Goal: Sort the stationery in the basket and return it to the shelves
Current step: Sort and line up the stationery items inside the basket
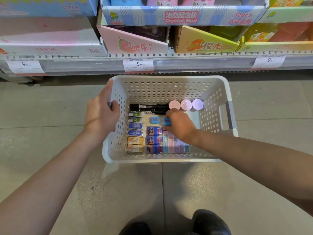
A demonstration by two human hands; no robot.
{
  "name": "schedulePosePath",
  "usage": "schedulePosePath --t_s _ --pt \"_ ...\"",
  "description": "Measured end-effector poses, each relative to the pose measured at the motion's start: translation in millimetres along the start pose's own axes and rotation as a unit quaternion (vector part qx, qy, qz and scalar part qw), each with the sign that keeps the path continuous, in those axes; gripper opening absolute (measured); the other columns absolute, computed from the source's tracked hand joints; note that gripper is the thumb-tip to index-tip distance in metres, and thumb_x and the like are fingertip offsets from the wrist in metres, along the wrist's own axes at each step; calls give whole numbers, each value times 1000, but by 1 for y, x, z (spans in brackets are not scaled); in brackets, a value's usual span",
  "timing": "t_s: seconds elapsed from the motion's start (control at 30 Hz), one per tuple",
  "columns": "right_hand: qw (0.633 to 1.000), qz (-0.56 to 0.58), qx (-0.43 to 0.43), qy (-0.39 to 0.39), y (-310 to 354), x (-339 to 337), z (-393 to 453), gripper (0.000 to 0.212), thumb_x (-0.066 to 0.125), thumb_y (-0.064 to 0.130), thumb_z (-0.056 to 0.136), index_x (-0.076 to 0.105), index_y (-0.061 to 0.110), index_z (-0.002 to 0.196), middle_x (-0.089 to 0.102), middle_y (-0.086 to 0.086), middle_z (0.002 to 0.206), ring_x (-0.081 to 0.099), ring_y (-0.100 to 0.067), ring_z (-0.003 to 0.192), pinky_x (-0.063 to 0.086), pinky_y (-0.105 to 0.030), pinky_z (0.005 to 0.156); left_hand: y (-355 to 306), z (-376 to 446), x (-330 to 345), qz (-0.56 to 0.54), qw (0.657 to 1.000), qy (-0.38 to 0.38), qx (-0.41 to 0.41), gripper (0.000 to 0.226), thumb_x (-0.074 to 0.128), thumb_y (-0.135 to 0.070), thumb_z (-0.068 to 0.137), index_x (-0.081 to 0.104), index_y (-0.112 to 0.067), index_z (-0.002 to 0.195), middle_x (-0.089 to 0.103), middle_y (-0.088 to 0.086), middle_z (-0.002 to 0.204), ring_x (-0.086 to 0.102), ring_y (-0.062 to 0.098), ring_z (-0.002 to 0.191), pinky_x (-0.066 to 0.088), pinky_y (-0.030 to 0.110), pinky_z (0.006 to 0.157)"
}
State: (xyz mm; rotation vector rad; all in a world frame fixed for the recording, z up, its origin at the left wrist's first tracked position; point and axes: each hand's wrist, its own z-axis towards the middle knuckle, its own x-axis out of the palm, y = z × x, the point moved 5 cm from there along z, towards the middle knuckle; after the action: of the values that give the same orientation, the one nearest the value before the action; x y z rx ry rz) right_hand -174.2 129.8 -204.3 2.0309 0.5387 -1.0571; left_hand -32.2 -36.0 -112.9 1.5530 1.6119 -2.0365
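White perforated plastic basket (215, 99) sits on the grey tiled floor (42, 116) in front of a low shelf (203, 64). Left hand (101, 114) grips the basket's left rim, fingers curled over the edge at the handle. Right hand (179, 123) is down inside the basket, fingers pinching a small blue cube-shaped item (167, 122); a second matching blue cube (154, 119) lies just beside it to the left.

Stationery in the basket: black markers (147, 107) along the far side, three round-capped pastel tubs (186, 104) next to them, a column of boxed erasers (135, 131) along the left wall (green, blue, yellow packs), three blue-red packs (154, 139) in the middle, a row of pastel slim boxes (176, 146) partly under the right wrist.

Shelf carries display cartons: blue "Crystal Mud" box (181, 17), pink carton (133, 43), orange-green carton (206, 44). Price tags reading 9.90 (138, 64) on the shelf edge. Dark shoes (210, 221) at the bottom of the view.
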Motion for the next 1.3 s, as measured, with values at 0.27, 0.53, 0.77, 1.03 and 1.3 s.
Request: schedulePosePath --t_s 0.27,0.53,0.77,1.03,1.3 --pt "999 -48 6 7 5 6 5 29 58 11 86 57 2 114 55 -16 111 60 -34 91 48 -35 71 0 0 0 -1 1000 -1 4 60 44 -7 96 26 -26 150 37 2 56 34 16 46 32 14 39" --pt "999 -54 3 2 5 9 9 26 56 0 84 58 2 109 64 -18 103 62 -33 89 50 -35 72 2 1 0 0 1000 -3 -2 60 43 -7 95 27 -28 150 36 2 57 33 16 46 33 11 37" --pt "999 -52 -4 0 5 11 11 27 58 -3 82 58 5 108 65 -16 102 63 -31 88 54 -37 74 3 2 1 3 1000 -5 -5 60 44 -8 95 26 -27 150 37 2 56 33 17 47 35 23 47" --pt "998 -61 -14 -6 10 -10 -5 36 58 13 86 53 8 122 57 -12 116 60 -34 94 52 -38 71 3 1 2 21 1000 -2 -16 60 44 -11 97 24 -31 150 41 4 61 38 15 49 32 17 41" --pt "983 -112 -33 -144 10 -68 -42 38 63 9 76 63 9 114 62 -10 114 60 -33 102 45 -38 87 -8 -1 -2 38 998 27 -37 65 47 -13 95 15 -26 150 52 10 65 52 23 55 37 28 46"
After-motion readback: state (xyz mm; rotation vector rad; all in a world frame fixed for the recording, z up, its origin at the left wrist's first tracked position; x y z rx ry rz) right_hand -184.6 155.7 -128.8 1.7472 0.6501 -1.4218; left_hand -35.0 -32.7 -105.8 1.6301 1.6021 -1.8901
